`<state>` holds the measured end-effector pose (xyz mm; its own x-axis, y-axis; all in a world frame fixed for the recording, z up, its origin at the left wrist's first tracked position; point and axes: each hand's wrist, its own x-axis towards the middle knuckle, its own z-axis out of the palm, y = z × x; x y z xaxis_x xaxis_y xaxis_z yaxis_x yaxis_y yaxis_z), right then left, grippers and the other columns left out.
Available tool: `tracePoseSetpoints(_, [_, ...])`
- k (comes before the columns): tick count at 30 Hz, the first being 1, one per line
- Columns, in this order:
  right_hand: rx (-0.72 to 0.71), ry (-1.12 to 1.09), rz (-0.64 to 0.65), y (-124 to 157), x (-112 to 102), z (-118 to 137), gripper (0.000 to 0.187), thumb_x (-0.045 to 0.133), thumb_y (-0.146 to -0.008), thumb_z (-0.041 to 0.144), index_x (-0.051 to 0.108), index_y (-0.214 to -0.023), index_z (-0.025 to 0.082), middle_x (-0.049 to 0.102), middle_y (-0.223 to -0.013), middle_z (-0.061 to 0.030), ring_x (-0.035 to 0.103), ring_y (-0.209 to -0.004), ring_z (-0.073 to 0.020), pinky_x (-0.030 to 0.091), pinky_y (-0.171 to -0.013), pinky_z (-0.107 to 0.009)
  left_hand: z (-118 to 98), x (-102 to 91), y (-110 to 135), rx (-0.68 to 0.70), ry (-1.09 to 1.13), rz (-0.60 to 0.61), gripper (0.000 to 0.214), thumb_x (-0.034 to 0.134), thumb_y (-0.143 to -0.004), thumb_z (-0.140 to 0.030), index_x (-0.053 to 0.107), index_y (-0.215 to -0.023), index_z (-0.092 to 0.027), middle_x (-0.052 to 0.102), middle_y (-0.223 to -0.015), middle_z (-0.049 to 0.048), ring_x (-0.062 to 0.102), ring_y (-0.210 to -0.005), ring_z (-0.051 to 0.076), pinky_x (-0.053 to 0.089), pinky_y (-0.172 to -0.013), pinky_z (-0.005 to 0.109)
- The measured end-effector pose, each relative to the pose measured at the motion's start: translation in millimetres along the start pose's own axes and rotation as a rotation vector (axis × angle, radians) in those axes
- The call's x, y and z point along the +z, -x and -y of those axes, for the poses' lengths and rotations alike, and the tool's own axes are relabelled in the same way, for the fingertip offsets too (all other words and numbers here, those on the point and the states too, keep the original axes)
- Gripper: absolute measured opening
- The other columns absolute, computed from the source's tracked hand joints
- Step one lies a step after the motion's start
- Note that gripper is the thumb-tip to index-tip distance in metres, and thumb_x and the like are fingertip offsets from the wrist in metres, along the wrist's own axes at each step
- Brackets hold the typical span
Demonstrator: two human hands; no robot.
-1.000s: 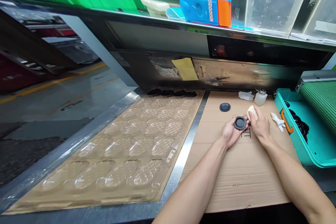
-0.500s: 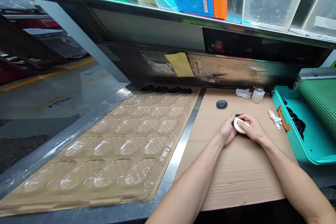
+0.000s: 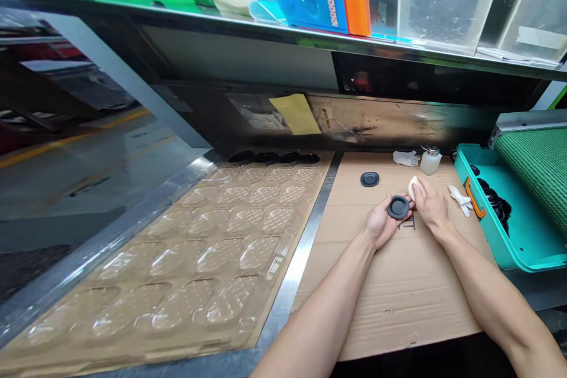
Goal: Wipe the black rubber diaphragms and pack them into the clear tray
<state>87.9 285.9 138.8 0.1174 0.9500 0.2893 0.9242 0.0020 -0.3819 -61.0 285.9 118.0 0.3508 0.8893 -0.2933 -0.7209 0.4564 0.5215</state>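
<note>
Holding a black disc [image 3: 398, 207] face up in the left hand [image 3: 380, 225], with thumb and fingers about its rim, gripped a white pad [image 3: 415, 189] in the right hand [image 3: 432, 205], just beside the disc and clear of its face. Found both hands over the far half of a cardboard sheet [image 3: 390, 301], well in from its left and right edges. Noted a second black disc [image 3: 369, 179] flat on the sheet toward its far left corner, apart from both hands. Recorded a bottle [image 3: 430, 162] and a crumpled white item [image 3: 405, 158] near the far right corner, and a white glove-like item [image 3: 460, 200] by the right edge, next to a teal bin [image 3: 531, 251] containing dark pieces [image 3: 497, 204]. Counted four dark items [image 3: 290, 157] along the far edge of a clear moulded tray [image 3: 177, 282]. Took the step in hand for wiping the disc, with a look at its face. Judged a steady left hand and light, even pressure from the pad necessary for the next move. Could not tell the condition of the underside.
</note>
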Motion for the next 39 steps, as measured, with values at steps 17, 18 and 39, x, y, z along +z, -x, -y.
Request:
tracePoseSetpoints(17, [-0.103,-0.01,0.25,8.9,-7.8,-14.2,0.035,0.045,-0.099,0.05,0.069,-0.117,0.032,0.078,-0.102,-0.0044,0.071,-0.097,-0.0247,0.043,-0.077,-0.03,-29.5,7.3,20.9,0.017,0.187,0.081,0.036,0.042,-0.104,-0.033,0.064,-0.115,-0.007,0.07,-0.121,0.021,0.071,-0.11,0.029,0.062,-0.082,0.035])
tracePoseSetpoints(18, [-0.105,-0.003,0.252,9.1,-8.2,-14.2,0.036,0.044,-0.099,0.051,0.069,-0.117,0.032,0.078,-0.102,-0.0046,0.071,-0.097,-0.0248,0.043,-0.076,-0.03,-30.6,8.9,22.6,0.007,0.202,0.09,0.041,0.04,-0.106,-0.038,0.064,-0.116,-0.007,0.07,-0.12,0.0212,0.072,-0.108,0.028,0.062,-0.08,0.032])
tracePoseSetpoints(39, [-0.202,0.029,0.225,8.9,-9.7,-14.3,0.036,0.043,-0.101,0.049,0.071,-0.109,0.028,0.075,-0.099,-0.0038,0.066,-0.092,-0.0219,0.041,-0.074,-0.029,-29.0,10.3,27.2,-0.106,0.233,0.064,0.072,0.022,-0.104,-0.059,0.066,-0.103,-0.002,0.077,-0.086,0.0196,0.077,-0.067,0.022,0.06,-0.052,0.021])
